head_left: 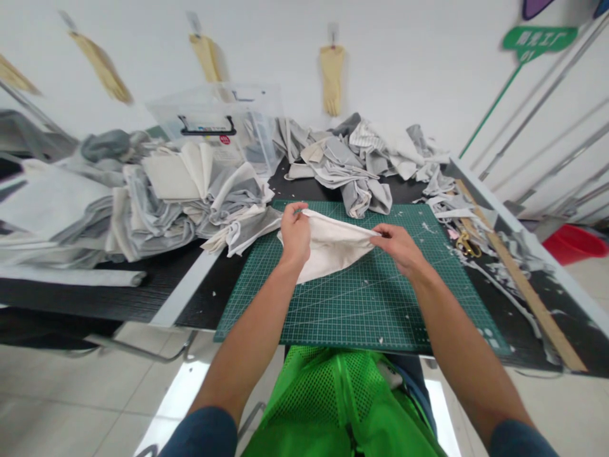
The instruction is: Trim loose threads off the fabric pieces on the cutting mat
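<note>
L hand [295, 235] & R hand [398, 246] are apart, each pinching an upper corner of the white cloth [333, 247], stretched btwn them above the green cutting mat [356, 304]. Folded grey/white fabric pile [162, 197] sits to the L, w/ more crumpled fabric [352, 155] behind the mat, next to the clear plastic box [221, 127]. Gold-handled scissors [469, 244] & wooden strip [528, 282] lie R of the mat.
</note>
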Demonstrator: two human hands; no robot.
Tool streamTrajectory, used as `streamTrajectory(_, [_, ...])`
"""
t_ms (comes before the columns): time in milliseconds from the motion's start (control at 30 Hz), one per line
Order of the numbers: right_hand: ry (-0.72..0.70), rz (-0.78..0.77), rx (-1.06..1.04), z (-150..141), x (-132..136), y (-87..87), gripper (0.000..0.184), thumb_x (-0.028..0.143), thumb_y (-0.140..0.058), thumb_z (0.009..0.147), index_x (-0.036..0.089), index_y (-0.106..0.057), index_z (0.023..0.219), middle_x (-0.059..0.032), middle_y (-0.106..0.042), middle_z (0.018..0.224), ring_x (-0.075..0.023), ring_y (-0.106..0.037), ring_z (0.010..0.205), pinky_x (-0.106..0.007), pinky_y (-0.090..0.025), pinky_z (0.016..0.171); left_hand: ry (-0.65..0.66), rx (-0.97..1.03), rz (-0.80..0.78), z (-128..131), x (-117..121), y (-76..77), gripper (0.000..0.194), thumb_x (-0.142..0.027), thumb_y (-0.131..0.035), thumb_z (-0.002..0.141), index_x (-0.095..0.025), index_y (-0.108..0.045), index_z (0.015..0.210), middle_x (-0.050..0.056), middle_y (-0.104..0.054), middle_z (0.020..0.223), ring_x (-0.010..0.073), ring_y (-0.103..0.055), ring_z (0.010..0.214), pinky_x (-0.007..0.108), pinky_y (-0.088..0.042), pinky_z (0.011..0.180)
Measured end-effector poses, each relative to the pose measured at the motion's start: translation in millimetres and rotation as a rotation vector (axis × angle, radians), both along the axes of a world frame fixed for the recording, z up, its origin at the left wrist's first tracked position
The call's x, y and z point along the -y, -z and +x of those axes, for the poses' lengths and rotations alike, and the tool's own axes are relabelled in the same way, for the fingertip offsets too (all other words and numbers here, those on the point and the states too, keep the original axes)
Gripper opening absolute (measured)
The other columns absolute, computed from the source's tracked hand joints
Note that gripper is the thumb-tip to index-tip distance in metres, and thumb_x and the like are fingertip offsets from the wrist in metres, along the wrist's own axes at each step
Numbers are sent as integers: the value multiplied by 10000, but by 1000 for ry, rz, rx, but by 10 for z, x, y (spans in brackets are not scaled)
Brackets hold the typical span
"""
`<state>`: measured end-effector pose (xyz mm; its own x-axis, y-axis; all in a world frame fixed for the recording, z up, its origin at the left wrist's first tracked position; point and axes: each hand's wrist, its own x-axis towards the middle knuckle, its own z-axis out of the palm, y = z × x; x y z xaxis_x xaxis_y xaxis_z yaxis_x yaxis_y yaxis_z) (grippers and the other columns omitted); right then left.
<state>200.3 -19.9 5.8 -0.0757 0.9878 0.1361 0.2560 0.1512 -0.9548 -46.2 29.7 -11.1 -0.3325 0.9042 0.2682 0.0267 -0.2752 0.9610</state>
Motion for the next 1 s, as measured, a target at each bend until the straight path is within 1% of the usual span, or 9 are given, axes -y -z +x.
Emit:
streamTrajectory(133, [50, 25, -356, -15, -15, -40, 304, 450, -797, 724, 219, -669, 875, 22, -612, 766, -113, -479, 627, -247, -345, 526, 56, 41, -67, 41, 59, -57, 352, -113, -473, 710, -217, -554, 1037, 12, -586, 817, 145, -536, 658, 248, -381, 571])
streamTrajectory(233, [119, 32, -435, -31, -37, -39, 385, 520, -813, 706, 225, -629, 870, 13, -627, 778, -122, -509, 629, -245, -376, 524, 102, 30, -115, 82, 101, -79, 370, -82, -470, 670, -203, -590, 999, 16, -601, 809, 149, -535, 661, 249, -375, 570])
streamTrajectory(400, [151, 13, -433, -55, -50, -1, 415, 581, -790, 739, 209, -640, 843, -9, -667, 737, -157, -577, 641, -286, -476, 608, 111, -33, -68, 90, 101, -44, 395, -53, -457, 646, -202, -616, 976, 21, -620, 820, 168, -573, 737, 265, -410, 629])
streamTrajectory(500, [181, 14, -365, -79, -31, 22, 426, 608, -767, 760, 202, -662, 835, -18, -681, 712, -163, -574, 599, -296, -472, 584, 98, -125, -55, 52, 84, -27, 398, -41, -460, 646, -204, -618, 973, 32, -627, 840, 192, -595, 790, 301, -456, 687])
streamTrajectory(633, [193, 69, -189, -129, 28, 28, 410, 592, -753, 781, 186, -719, 827, -19, -681, 697, -147, -538, 564, -276, -413, 527, 103, -438, 102, 38, 161, -107, 443, -13, -548, 603, -197, -667, 988, 86, -657, 1089, 263, -590, 1104, 432, -470, 985])
streamTrajectory(667, [169, 83, -112, -145, 46, 21, 391, 573, -755, 784, 185, -737, 823, -13, -668, 674, -142, -522, 556, -272, -392, 518, 146, -478, 170, 56, 203, -143, 469, -16, -577, 607, -201, -682, 1024, 94, -652, 1177, 277, -562, 1195, 452, -436, 1057])
streamTrajectory(800, [26, 137, 218, -205, 108, -18, 268, 456, -735, 809, 192, -764, 772, 9, -617, 592, -127, -459, 539, -275, -321, 522, 684, -360, 221, 205, 380, -245, 496, -193, -712, 757, -216, -659, 1249, 89, -701, 1220, 237, -641, 1135, 414, -476, 1042])
streamTrajectory(900, [-77, 200, 333, -233, 132, -32, 202, 387, -718, 816, 198, -755, 754, 6, -654, 631, -132, -496, 577, -279, -346, 566, 733, -326, 90, 299, 428, -230, 373, -348, -798, 751, -179, -727, 1076, 67, -739, 974, 185, -669, 880, 335, -528, 831])
streamTrajectory(1000, [-120, 234, 346, -243, 149, -36, 227, 422, -732, 820, 204, -744, 755, 1, -680, 673, -140, -534, 610, -281, -372, 591, 741, -282, -30, 295, 403, -194, 278, -375, -829, 714, -155, -714, 839, 23, -684, 753, 131, -600, 683, 269, -476, 653])
